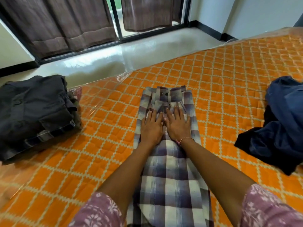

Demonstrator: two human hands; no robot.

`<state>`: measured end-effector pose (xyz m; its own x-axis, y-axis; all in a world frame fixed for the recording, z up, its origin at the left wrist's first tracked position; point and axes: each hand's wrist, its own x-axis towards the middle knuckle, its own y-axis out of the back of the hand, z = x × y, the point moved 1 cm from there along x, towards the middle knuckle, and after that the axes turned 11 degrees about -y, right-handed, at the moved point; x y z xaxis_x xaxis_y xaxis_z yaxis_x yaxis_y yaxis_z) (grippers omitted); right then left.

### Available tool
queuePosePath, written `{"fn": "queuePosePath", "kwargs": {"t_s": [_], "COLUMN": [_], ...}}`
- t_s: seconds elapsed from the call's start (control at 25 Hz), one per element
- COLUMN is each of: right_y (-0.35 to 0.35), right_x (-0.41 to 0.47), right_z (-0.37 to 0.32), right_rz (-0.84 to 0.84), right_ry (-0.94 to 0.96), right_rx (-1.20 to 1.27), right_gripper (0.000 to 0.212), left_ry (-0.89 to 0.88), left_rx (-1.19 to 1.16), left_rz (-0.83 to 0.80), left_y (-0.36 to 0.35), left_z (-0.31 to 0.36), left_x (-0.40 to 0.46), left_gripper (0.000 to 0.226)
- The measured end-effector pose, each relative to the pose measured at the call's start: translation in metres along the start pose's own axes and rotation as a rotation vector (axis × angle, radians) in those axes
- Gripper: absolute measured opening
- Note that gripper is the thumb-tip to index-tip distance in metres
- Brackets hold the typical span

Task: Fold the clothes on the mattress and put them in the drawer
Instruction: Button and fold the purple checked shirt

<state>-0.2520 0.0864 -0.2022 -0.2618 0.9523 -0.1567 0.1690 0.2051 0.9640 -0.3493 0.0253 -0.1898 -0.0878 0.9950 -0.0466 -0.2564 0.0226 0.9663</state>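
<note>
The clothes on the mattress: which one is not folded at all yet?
The dark blue garment at the right, lying crumpled. The checked shirt is half folded; the dark stack left is folded.

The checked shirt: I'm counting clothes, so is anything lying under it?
Only the orange mattress shows around the checked shirt. Both hands, left and right, press flat on top; underneath is hidden.

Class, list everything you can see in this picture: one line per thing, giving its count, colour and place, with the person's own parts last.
checked shirt: one, purple and white, middle of mattress, partly folded
folded clothes pile: one, dark grey, left
unfolded garment: one, navy, right
mattress: one, orange with cream lattice, under clear plastic
curtains: brown, at the glass door behind
floor: pale, glossy
left hand: flat on shirt
right hand: flat on shirt, thread band at wrist
sleeves: two, mauve floral
</note>
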Motion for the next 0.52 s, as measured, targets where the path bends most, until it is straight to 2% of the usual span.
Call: {"fn": "queuePosePath", "kwargs": {"t_s": [0.2,0.28,0.36,0.44,0.52], "right_y": [0.007,-0.003,-0.009,-0.017,-0.025], "right_x": [-0.102,-0.164,-0.219,-0.262,-0.293], "right_z": [0.000,0.011,0.020,0.028,0.042], "right_rz": [-0.240,-0.179,-0.074,0.019,-0.013], "right_ry": [-0.051,-0.038,-0.020,0.040,0.112], "right_rx": [0.118,0.071,0.022,-0.011,-0.046], "right_gripper": [0.057,0.064,0.074,0.064,0.057], "left_ry": [0.224,0.215,0.137,0.088,0.056], "left_rx": [0.095,0.061,0.048,0.028,0.010], "left_rz": [-0.242,-0.197,-0.055,-0.058,-0.106], "left_y": [0.013,-0.002,-0.012,-0.012,-0.014], "left_z": [0.037,0.049,0.048,0.040,0.038], "left_x": [-0.092,-0.147,-0.180,-0.197,-0.220], "left_gripper": [0.055,0.054,0.056,0.062,0.083]}}
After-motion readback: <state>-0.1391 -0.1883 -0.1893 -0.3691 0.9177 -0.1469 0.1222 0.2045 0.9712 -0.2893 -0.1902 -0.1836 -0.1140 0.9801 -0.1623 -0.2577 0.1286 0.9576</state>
